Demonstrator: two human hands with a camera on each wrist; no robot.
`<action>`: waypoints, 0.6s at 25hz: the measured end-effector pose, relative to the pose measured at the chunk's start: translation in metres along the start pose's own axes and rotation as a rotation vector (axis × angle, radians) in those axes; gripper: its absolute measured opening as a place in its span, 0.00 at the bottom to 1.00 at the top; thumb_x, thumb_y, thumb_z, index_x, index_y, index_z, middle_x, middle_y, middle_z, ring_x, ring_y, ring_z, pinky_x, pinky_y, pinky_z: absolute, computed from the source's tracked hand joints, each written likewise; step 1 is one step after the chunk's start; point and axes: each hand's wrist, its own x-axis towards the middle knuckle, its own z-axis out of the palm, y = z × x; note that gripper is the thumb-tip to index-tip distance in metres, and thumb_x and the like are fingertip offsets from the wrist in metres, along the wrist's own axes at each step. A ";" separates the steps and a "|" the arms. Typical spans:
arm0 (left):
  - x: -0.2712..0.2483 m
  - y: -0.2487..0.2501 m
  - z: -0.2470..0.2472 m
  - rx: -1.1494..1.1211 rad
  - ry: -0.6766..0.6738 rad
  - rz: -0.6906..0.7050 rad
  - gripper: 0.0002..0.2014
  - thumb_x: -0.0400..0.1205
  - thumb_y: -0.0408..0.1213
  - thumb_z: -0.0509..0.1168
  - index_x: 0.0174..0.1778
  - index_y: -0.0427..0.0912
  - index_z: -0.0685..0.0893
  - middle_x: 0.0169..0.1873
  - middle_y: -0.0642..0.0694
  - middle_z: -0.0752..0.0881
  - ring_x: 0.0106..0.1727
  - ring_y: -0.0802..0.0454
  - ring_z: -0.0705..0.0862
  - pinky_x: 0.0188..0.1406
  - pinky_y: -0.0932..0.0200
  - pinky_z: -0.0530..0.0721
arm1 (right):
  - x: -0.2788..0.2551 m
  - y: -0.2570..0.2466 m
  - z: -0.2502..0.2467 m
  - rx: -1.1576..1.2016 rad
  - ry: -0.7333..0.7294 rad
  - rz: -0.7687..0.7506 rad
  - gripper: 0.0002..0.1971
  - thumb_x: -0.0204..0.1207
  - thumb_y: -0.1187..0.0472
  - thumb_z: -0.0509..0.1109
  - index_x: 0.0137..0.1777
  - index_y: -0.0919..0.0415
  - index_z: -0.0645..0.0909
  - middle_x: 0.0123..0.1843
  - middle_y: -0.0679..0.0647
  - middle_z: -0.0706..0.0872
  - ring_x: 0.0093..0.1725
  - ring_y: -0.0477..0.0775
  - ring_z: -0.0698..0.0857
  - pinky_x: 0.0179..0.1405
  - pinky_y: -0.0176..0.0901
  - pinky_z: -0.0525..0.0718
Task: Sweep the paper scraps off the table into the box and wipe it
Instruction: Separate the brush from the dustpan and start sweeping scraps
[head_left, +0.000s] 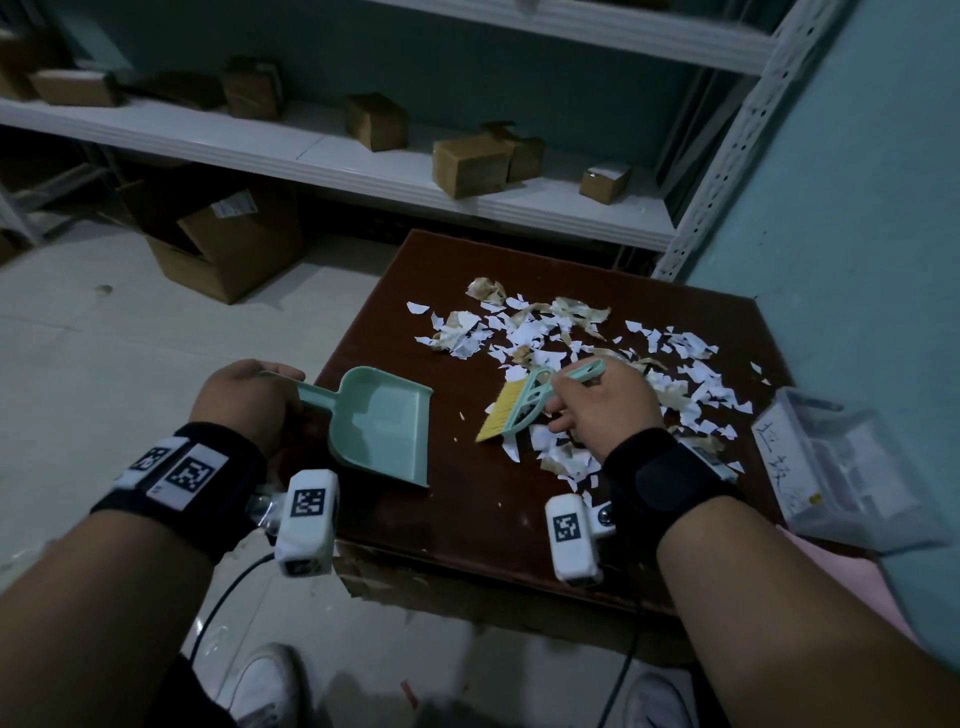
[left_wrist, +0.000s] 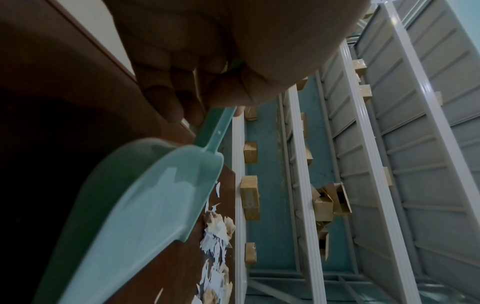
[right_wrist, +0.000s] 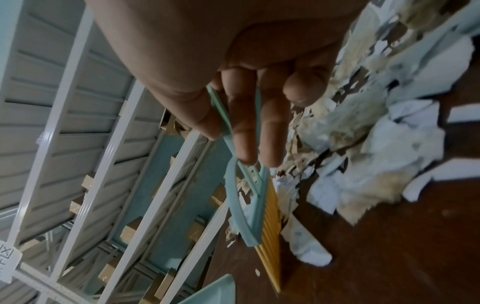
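Note:
White and tan paper scraps (head_left: 571, 353) lie strewn over the middle and right of the dark brown table (head_left: 467, 519). My left hand (head_left: 244, 400) grips the handle of a mint green dustpan (head_left: 384, 426), whose pan lies on the table's left side with its mouth toward the near right. My right hand (head_left: 597, 410) holds the handle of a small green brush (head_left: 519, 410) with yellow bristles, just right of the pan at the edge of the scraps. In the right wrist view the brush (right_wrist: 249, 205) hangs from my fingers (right_wrist: 246, 123) beside the scraps (right_wrist: 363, 154). The left wrist view shows the dustpan (left_wrist: 145, 205).
A clear plastic box (head_left: 841, 467) with handwriting on it sits at the table's right edge. White metal shelves (head_left: 363, 161) with several small cardboard boxes stand behind the table. An open cardboard carton (head_left: 228, 244) sits on the floor to the left. A teal wall (head_left: 857, 208) bounds the right.

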 end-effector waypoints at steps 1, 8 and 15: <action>-0.002 0.001 0.002 0.006 -0.006 0.001 0.16 0.73 0.13 0.60 0.42 0.36 0.87 0.40 0.27 0.86 0.36 0.32 0.88 0.47 0.35 0.93 | 0.000 0.002 -0.004 -0.023 0.013 -0.007 0.05 0.87 0.54 0.71 0.53 0.53 0.86 0.40 0.50 0.95 0.33 0.46 0.94 0.40 0.51 0.96; -0.012 0.002 0.011 -0.029 -0.064 0.009 0.14 0.71 0.12 0.62 0.40 0.33 0.86 0.35 0.28 0.87 0.38 0.32 0.88 0.56 0.29 0.90 | -0.018 -0.009 -0.042 -0.151 0.154 -0.118 0.04 0.88 0.55 0.68 0.52 0.53 0.82 0.40 0.51 0.91 0.35 0.47 0.91 0.31 0.42 0.89; -0.011 -0.008 0.025 -0.037 -0.136 0.075 0.13 0.71 0.13 0.61 0.41 0.33 0.85 0.35 0.33 0.93 0.33 0.35 0.90 0.46 0.37 0.91 | -0.016 -0.005 -0.080 -0.568 0.242 -0.191 0.11 0.86 0.53 0.63 0.41 0.54 0.75 0.32 0.54 0.85 0.33 0.59 0.86 0.32 0.47 0.84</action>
